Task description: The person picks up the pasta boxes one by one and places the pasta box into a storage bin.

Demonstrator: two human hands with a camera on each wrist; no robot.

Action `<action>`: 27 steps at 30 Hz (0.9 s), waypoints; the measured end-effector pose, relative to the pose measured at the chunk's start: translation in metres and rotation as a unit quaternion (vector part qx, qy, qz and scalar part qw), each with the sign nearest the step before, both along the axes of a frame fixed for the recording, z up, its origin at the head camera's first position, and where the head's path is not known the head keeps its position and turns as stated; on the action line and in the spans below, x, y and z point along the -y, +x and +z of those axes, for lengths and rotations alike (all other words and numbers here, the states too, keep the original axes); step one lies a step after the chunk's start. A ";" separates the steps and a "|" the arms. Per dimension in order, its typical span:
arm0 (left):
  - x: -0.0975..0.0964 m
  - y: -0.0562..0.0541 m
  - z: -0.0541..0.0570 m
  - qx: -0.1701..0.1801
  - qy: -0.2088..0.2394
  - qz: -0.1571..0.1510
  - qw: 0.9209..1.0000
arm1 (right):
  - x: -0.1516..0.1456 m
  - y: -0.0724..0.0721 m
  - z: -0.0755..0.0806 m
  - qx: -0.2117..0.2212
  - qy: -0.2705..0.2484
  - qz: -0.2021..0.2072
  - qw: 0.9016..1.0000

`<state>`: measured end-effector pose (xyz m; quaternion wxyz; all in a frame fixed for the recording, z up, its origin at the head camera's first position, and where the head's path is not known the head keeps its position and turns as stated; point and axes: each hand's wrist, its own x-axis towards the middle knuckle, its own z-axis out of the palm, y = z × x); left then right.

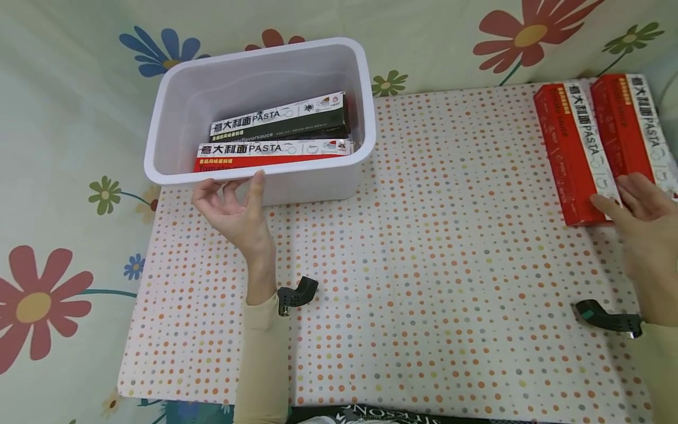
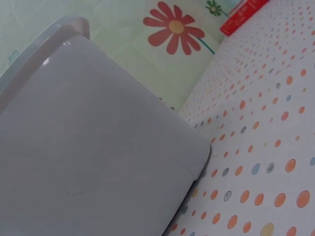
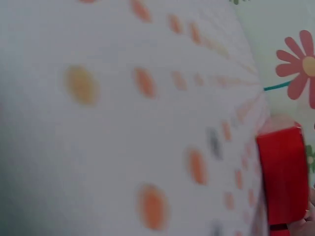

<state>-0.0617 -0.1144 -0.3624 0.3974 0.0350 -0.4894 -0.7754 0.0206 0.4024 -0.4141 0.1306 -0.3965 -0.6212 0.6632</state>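
A white plastic tub (image 1: 318, 184) stands at the back left of the table. My left hand (image 1: 233, 209) grips its near rim, thumb at the rim's edge and fingers curled beneath. In the left wrist view, the tub's wall (image 2: 103, 132) fills much of the picture. Inside it lie a black pasta box (image 1: 281, 118) and, nearer me, a red tomato-sauce pasta box (image 1: 275, 152). At the right, my right hand (image 1: 646, 203) hovers over the near ends of two more red pasta boxes, the left one (image 1: 567, 153) and the right one (image 1: 617, 118), its thumb and fingers spread apart.
A dotted cloth (image 1: 424, 265) covers the table. Flower-printed sheeting (image 1: 434, 41) hangs behind it and along the left side. Each wrist wears a small black camera mount, the left one (image 1: 299, 292) and the right one (image 1: 606, 318).
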 end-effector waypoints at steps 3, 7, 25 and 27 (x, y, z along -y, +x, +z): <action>0.000 0.000 0.000 0.000 0.000 -0.004 1.000 | 0.002 -0.001 -0.005 0.040 0.011 0.013 0.999; -0.001 -0.001 0.000 0.001 -0.007 -0.009 1.000 | 0.003 0.000 -0.010 0.063 0.041 0.020 0.997; 0.001 0.000 0.000 0.004 0.001 0.004 1.000 | 0.022 -0.004 -0.023 0.102 0.179 0.071 0.976; 0.001 0.000 0.000 0.004 0.000 0.004 1.000 | 0.023 -0.004 -0.024 0.102 0.193 0.073 0.973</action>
